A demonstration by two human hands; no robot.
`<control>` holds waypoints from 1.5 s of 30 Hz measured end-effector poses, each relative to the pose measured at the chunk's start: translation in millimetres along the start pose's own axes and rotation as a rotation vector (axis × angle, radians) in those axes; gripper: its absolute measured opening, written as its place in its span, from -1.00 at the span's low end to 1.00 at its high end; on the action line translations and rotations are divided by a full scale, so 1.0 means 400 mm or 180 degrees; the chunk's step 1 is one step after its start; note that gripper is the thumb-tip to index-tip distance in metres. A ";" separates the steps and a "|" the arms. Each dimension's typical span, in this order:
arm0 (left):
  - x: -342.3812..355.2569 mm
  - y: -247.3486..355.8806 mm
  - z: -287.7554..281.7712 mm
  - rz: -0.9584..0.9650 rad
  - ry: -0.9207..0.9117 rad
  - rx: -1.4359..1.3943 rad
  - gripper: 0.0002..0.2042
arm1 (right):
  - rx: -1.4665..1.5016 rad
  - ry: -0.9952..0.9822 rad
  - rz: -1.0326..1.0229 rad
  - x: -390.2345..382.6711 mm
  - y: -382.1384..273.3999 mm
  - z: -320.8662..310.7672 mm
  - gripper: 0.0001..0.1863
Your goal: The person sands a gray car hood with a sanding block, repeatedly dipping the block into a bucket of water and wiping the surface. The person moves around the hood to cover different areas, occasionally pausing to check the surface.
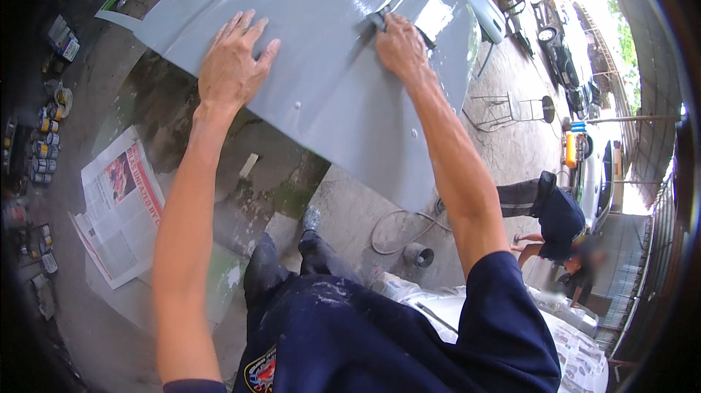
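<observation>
The broad grey panel [321, 60] stretches out in front of the person, raised above the floor [358, 192], its near edge running slantwise below both hands. The right-hand grip [403, 44] is closed over a dark pad [378, 20], fingers bent over it and pressing it to the panel; part of the pad sticks out on either side of the fingers. The left-hand grip [232, 63] holds nothing: it lies with fingers spread on the panel, close to the near edge. The panel looks like shaped sheet metal, so it should be stiff along its folds and edges, with a little give in the broad middle, and rather light for its size but awkward to carry alone. Its bright shine suggests a smooth, perhaps wet face that would slide under a palm, and the coat probably scratches easily. The rim at opposite sides seems the safest place to lift it, with flat fingers underneath and no hard push on the centre. Two small pale spots [297, 105] near that edge are too small to make out. The pad is probably light and firm; holding it across its back, with thumb and fingers on opposite sides, should keep it level and stop it from slipping.
</observation>
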State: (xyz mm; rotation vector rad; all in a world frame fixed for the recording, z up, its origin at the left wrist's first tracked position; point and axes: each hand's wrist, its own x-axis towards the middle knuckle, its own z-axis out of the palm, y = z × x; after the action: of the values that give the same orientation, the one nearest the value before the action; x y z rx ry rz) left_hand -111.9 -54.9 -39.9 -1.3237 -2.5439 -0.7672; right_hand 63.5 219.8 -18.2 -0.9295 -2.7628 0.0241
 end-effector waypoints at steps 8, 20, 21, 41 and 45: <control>-0.003 -0.003 0.016 0.0044 0.0029 0.0037 -0.44 | 0.0161 -0.0419 -0.0539 -0.421 -0.303 -0.048 -0.33; 0.003 -0.009 -0.003 0.0230 -0.0080 0.0133 -0.43 | 0.1396 -0.0333 -0.1092 -0.674 -0.236 -0.168 -0.14; 0.000 -0.009 -0.002 0.0188 -0.0108 0.0174 -0.43 | 0.1121 -0.0541 -0.0894 -0.695 -0.195 -0.172 -0.08; 0.005 0.017 -0.009 0.0169 -0.0187 0.0338 -0.46 | 0.0813 -0.1080 -0.0355 -0.713 -0.061 -0.169 -0.20; 0.007 0.024 -0.010 0.0113 -0.0173 0.0281 -0.48 | 0.0576 -0.1287 -0.0525 -0.643 0.055 -0.161 -0.23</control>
State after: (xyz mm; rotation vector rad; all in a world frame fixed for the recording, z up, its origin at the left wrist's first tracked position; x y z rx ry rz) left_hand -106.3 -50.3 -31.9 -1.3756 -2.5560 -0.6128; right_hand 289.8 79.8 -10.6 -0.7117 -3.1259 0.4761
